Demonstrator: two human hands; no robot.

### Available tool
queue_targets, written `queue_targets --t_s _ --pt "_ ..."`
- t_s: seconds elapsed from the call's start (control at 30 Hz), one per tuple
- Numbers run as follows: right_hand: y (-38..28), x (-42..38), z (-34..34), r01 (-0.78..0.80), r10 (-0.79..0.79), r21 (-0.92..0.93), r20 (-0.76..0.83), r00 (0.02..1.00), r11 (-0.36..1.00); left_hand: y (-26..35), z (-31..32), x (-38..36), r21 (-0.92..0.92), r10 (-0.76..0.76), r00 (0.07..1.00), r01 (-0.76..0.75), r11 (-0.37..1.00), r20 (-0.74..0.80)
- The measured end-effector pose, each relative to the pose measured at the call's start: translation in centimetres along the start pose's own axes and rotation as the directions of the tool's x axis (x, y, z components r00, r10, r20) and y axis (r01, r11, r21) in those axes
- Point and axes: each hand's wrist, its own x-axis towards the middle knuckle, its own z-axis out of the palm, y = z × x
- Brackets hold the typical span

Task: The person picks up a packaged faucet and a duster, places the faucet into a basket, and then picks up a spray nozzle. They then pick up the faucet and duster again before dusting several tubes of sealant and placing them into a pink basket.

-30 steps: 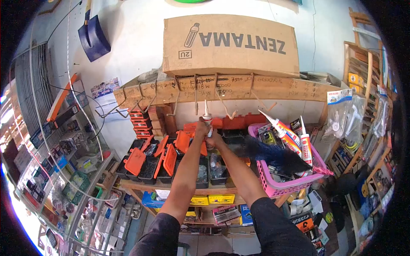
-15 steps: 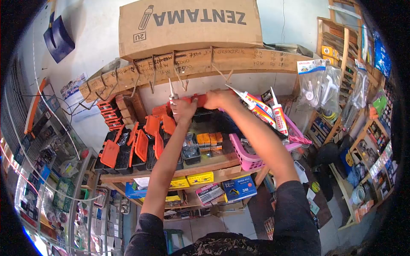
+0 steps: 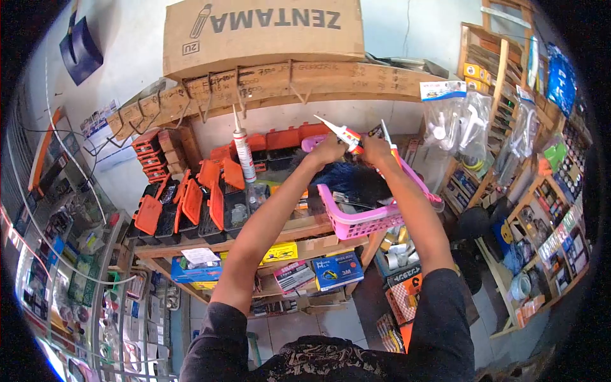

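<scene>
At the back of the pink basket [image 3: 359,224], my left hand [image 3: 328,151] is closed on a sealant tube [image 3: 349,137] with a white pointed nozzle. Just right of it, my right hand [image 3: 380,153] grips a second tube, mostly hidden behind the fingers, its nozzle pointing up. Dark blue and black bristly material fills much of the basket below both hands. A white and red sealant tube [image 3: 243,154] stands upright to the left, among open black boxes with orange lids [image 3: 209,202].
A wooden beam with hooks [image 3: 267,83] runs behind the bench, below a large cardboard box [image 3: 264,38]. Plastic-bagged fittings [image 3: 445,127] hang at the right. Blue and yellow boxes [image 3: 337,270] sit on the lower shelf.
Both hands have moved right to the tubes at the basket. My left hand has let go of the upright tube, and my right hand has left the orange-lidded boxes. The view has shifted.
</scene>
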Motion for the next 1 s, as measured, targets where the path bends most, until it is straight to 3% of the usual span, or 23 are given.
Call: queue_targets --t_s 0.07,0.13,0.2,0.27,0.3,0.4,0.47,0.53,0.6,0.63,0.67,0.73,0.8,0.87,0.9,0.93,1.0 --pt "0.6 0.4 0.8 0.016 -0.016 -0.024 -0.019 1.000 1.000 0.1 0.7 0.4 -0.025 -0.030 0.996 0.032 0.999 0.081" --pt "1.0 1.2 1.2 0.016 -0.015 -0.046 0.011 1.000 0.999 -1.8 1.6 1.5 -0.135 0.058 0.995 -0.048 0.990 0.077" --pt "1.1 0.8 0.8 0.070 -0.071 -0.075 -0.013 0.997 0.995 -2.7 2.3 1.6 -0.127 0.027 1.000 -0.026 0.992 0.008" --pt "0.6 -0.9 -1.0 0.163 -0.153 0.067 -0.134 0.979 0.984 -4.4 2.2 2.5 0.081 -0.072 0.997 0.071 0.994 0.008" --pt "0.5 -1.3 -1.6 0.210 -0.190 0.111 -0.164 0.968 0.971 -3.5 1.9 1.5 0.027 0.054 0.997 -0.055 0.998 0.046" --pt "0.3 -2.3 -2.5 0.343 -0.313 0.120 -0.212 0.926 0.932 -0.2 1.5 -1.6 -0.052 0.074 0.997 -0.075 0.996 -0.004" --pt "-0.5 -3.8 -4.5 0.380 -0.347 0.151 -0.204 0.915 0.913 -2.2 1.7 -1.0 -0.053 0.084 0.996 -0.087 0.995 -0.043" --pt "-1.0 -4.6 -5.4 0.538 -0.451 0.160 -0.381 0.807 0.827 -1.9 1.9 -1.6 -0.053 0.097 0.993 -0.101 0.993 -0.072" --pt "-1.6 -5.1 -6.6 0.565 -0.464 0.178 -0.402 0.789 0.806 -0.1 1.4 -3.4 -0.100 0.204 0.965 -0.222 0.970 -0.164" --pt "-2.0 -5.9 -8.0 0.577 -0.477 0.214 -0.380 0.793 0.789 -0.4 1.0 -3.5 -0.064 0.181 0.966 -0.196 0.979 -0.183" --pt "-2.3 -6.4 -8.6 0.587 -0.490 0.247 -0.358 0.795 0.771 -0.7 0.9 -3.9 -0.060 0.267 0.929 -0.291 0.955 -0.256" --pt "-2.9 -6.9 -8.8 0.612 -0.507 0.224 -0.388 0.770 0.759 0.2 0.7 -5.7 0.139 0.393 0.855 -0.367 0.920 -0.339" --pt "-3.9 -8.0 -9.4 0.688 -0.536 0.138 -0.525 0.661 0.713 1.5 0.9 -8.3 0.185 0.433 0.775 -0.393 0.901 -0.460" --pt "-4.5 -10.5 -11.0 0.685 -0.536 0.153 -0.511 0.671 0.712 2.1 0.6 -10.8 0.233 0.446 0.735 -0.380 0.895 -0.511" --pt "-4.5 -11.7 -11.8 0.675 -0.509 0.185 -0.525 0.682 0.714 1.2 0.8 -11.8 0.237 0.454 0.664 -0.395 0.888 -0.594" --pt "-4.2 -12.4 -12.3 0.666 -0.483 0.214 -0.537 0.692 0.715 1.4 0.8 -13.4 0.197 0.429 0.615 -0.410 0.891 -0.662" --pt "-1.7 -13.4 -12.5 0.535 -0.429 0.232 -0.382 0.818 0.813 0.9 0.3 -16.7 -0.121 0.202 0.590 -0.461 0.879 -0.781"
